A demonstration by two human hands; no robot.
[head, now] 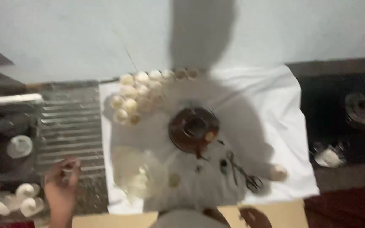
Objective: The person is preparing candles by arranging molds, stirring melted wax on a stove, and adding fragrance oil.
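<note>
The left hand (pixel 62 185) is held open and empty over the ribbed drainboard (pixel 70 126), left of the white cloth (pixel 271 109). The right hand (pixel 254 217), barely seen below the cloth, cannot be judged. Round pale cups (pixel 138 95) at the cloth's far-left corner could be knocked off by a careless reach.

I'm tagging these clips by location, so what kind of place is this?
Probably a home kitchen counter: a ribbed draining board on the left, a black gas hob on the right, and between them a white cloth with a dark round pan.
</note>
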